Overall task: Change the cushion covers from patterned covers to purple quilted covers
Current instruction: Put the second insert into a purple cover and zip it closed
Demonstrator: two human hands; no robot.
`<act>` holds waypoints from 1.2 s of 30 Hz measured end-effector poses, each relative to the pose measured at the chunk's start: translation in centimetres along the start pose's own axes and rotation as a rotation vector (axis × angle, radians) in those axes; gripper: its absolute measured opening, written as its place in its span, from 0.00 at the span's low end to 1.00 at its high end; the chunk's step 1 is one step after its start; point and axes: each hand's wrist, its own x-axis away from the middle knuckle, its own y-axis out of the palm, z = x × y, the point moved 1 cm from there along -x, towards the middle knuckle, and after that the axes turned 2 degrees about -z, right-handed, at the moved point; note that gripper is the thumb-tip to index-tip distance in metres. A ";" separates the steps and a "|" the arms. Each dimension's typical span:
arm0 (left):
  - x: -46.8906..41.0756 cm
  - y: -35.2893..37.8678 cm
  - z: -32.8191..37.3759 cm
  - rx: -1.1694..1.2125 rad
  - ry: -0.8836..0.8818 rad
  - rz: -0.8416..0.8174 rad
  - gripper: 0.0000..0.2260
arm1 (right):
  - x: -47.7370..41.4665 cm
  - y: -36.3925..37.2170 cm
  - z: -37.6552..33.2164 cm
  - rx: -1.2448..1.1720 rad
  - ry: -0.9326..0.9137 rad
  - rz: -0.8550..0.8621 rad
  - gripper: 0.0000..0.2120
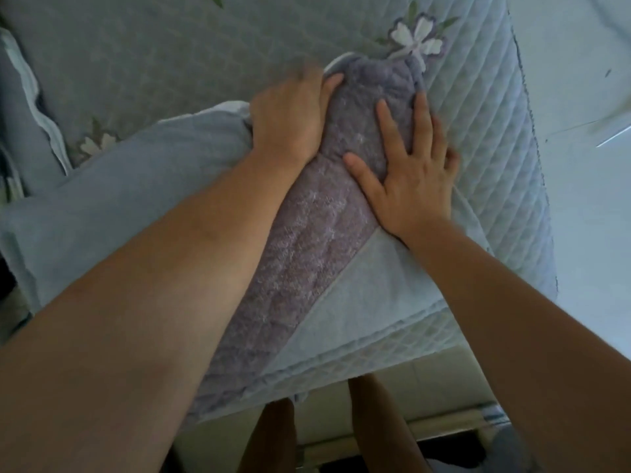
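Note:
A long cushion in a purple quilted cover lies diagonally across the bed, running from the near edge up toward the middle. My left hand is clenched on the cover's upper left side, gripping the fabric near the cushion's far end. My right hand lies flat with fingers spread on the cover's right side, pressing down on it. A pale blue plain cushion or fabric bulges just left of the purple cover, partly under my left forearm. No patterned cover is clearly visible apart from the bedspread.
The bed carries a pale quilted bedspread with an embroidered white and purple flower. A pillow with a wavy edge lies at the far left. The bed's near edge, my legs and the floor are below.

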 end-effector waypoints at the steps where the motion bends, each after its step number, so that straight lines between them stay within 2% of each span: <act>1: -0.5 0.0 0.0 0.003 -0.013 -0.011 0.24 | -0.5 0.3 0.0 0.019 0.019 0.001 0.35; 4: -1.0 -1.0 -0.1 0.022 -0.045 0.070 0.23 | -0.9 0.3 -0.2 0.032 0.034 -0.013 0.34; 7: 2.4 -4.7 0.3 0.032 -0.042 0.356 0.18 | -0.4 -0.7 -0.1 -0.004 0.042 -0.024 0.34; 8: 4.8 -6.0 0.5 0.049 -0.011 0.424 0.17 | 0.1 -1.1 -0.2 -0.020 0.043 -0.020 0.34; 9: 7.7 -7.1 0.7 0.065 0.023 0.425 0.17 | 0.8 -1.6 -0.4 -0.039 0.044 -0.003 0.34; 10: 10.9 -7.7 0.8 0.077 0.041 0.357 0.19 | 1.7 -2.3 -0.7 -0.064 0.052 0.034 0.34; 13: 20.1 -7.1 0.1 -0.041 -0.038 -0.033 0.31 | 6.3 -3.7 -1.0 -0.167 0.194 0.153 0.35; 15: 23.5 -4.8 -0.5 -0.115 -0.082 -0.196 0.36 | 11.0 -2.7 -0.5 -0.254 0.329 0.091 0.39; 18: 23.8 -1.0 -0.5 -0.143 -0.014 -0.253 0.37 | 16.1 0.6 0.8 -0.323 0.428 -0.014 0.43; 21: 20.2 1.2 -1.2 -0.112 0.021 -0.248 0.36 | 13.1 2.3 1.1 -0.284 0.478 -0.055 0.45; 25: 17.1 -0.1 -1.5 0.013 -0.003 -0.303 0.33 | 9.7 1.0 1.0 -0.220 0.545 -0.138 0.45; 27: 18.4 -2.0 -1.9 0.117 0.018 -0.214 0.28 | 11.1 0.0 0.2 -0.161 0.442 -0.017 0.41; 29: 21.2 -4.0 -3.4 0.190 0.040 -0.026 0.24 | 13.2 -1.3 -2.2 -0.114 0.271 0.219 0.34; 31: 25.2 -5.5 -5.3 0.160 -0.026 0.180 0.22 | 15.3 -1.8 -5.6 -0.131 0.051 0.350 0.29; 33: 29.8 -5.8 -7.9 0.073 -0.192 0.245 0.24 | 17.6 -0.8 -8.8 -0.095 -0.239 0.316 0.31; 34: 32.1 -5.4 -9.5 0.039 -0.288 0.208 0.26 | 18.6 0.2 -10.3 -0.019 -0.363 0.239 0.32; 36: 35.2 -3.9 -12.6 0.026 -0.424 0.095 0.31 | 19.7 3.1 -12.6 0.169 -0.457 0.049 0.34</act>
